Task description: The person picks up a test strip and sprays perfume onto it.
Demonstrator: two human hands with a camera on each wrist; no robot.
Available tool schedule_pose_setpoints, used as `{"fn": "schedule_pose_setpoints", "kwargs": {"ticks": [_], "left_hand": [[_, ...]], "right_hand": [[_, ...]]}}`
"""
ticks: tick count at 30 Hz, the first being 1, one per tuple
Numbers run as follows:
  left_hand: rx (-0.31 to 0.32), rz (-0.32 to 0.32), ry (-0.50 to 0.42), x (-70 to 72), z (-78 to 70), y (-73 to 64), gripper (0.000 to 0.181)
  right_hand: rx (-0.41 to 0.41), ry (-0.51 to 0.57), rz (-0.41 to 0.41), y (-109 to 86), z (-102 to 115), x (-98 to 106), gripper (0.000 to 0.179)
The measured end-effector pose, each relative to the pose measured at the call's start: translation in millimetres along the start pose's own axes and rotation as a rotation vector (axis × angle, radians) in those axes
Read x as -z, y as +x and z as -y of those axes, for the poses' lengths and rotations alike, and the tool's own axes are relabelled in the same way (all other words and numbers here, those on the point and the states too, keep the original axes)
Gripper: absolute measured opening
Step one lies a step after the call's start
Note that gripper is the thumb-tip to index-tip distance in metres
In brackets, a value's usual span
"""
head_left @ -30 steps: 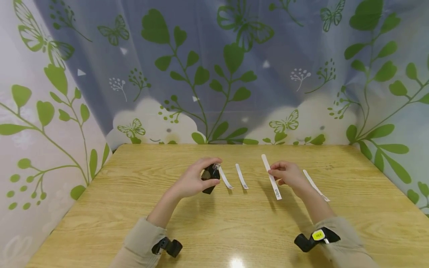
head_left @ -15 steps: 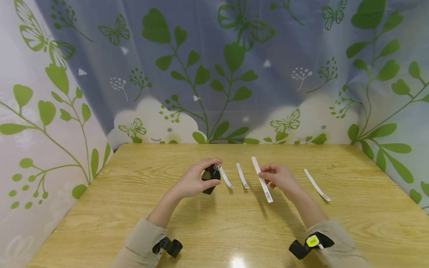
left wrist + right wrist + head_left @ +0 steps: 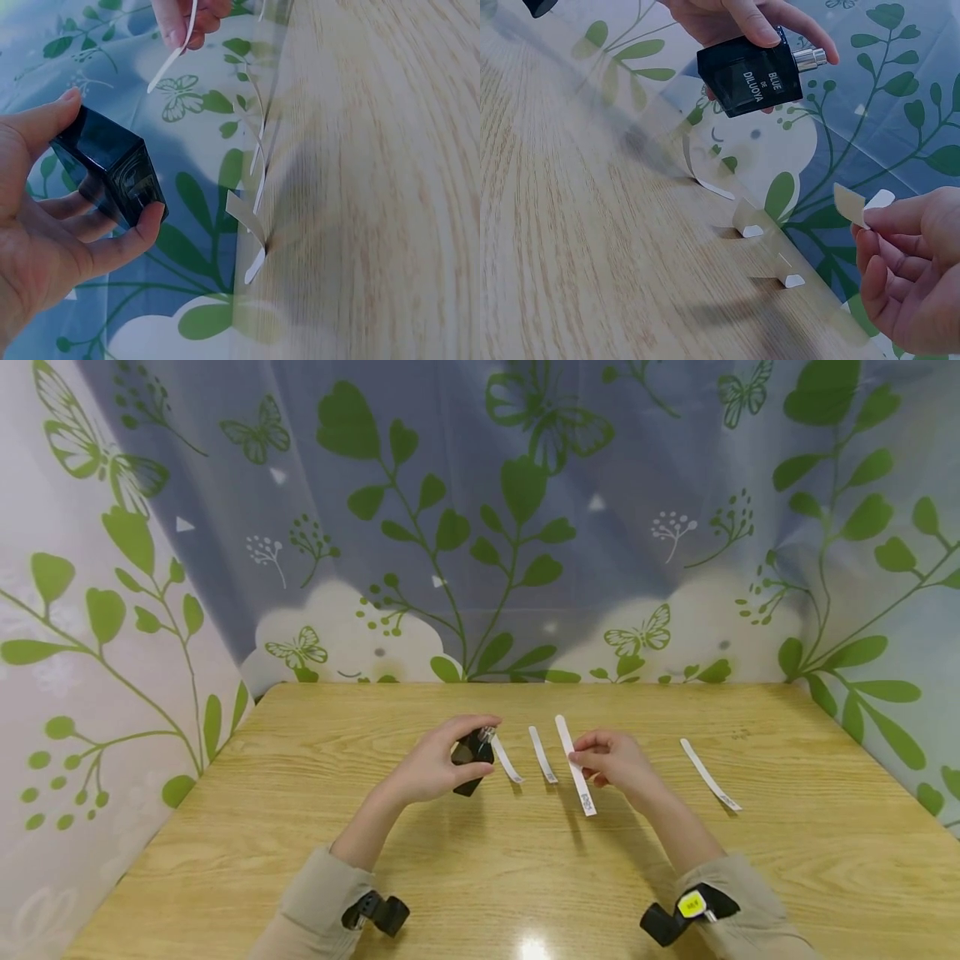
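Note:
My left hand (image 3: 427, 767) grips a dark, angular glass perfume bottle (image 3: 468, 770) above the table, index finger on its silver spray nozzle (image 3: 810, 60). White lettering with the word "BLUE" shows on the bottle in the right wrist view. Between thumb and fingers, my right hand (image 3: 618, 765) pinches a white paper scent strip (image 3: 564, 742), printed at its near end and raised off the table. This strip stands to the right of the bottle, apart from it. Two curved paper strips, a left one (image 3: 506, 760) and a middle one (image 3: 542, 755), lie on the tabletop between the hands.
Another curved paper strip (image 3: 708, 775) lies on the wooden table (image 3: 480, 868) beyond my right hand. A printed curtain (image 3: 480, 527) with leaves and butterflies hangs behind the table's far edge. Black camera mounts are strapped at both wrists.
My right hand has moved left with the pinched paper strip, bringing it closer to the perfume bottle. The left hand and bottle stay almost where they were.

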State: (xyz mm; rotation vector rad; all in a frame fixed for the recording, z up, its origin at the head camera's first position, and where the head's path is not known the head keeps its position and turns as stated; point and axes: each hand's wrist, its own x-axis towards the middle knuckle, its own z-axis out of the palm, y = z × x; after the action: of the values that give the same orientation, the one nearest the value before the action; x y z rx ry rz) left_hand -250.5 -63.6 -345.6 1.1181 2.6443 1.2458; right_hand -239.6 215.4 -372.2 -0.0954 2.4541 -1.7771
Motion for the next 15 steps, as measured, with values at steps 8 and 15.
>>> {"fn": "schedule_pose_setpoints", "kwargs": {"ticks": [8, 15], "left_hand": [[0.010, 0.000, -0.006, -0.5, 1.5, 0.5, 0.056], [0.008, 0.007, 0.014, -1.1, 0.0, 0.9, 0.056]], "right_hand": [[0.002, -0.021, 0.038, 0.3, 0.8, -2.0, 0.022], [0.001, -0.023, 0.063, -1.2, 2.9, -3.1, 0.023]]}}
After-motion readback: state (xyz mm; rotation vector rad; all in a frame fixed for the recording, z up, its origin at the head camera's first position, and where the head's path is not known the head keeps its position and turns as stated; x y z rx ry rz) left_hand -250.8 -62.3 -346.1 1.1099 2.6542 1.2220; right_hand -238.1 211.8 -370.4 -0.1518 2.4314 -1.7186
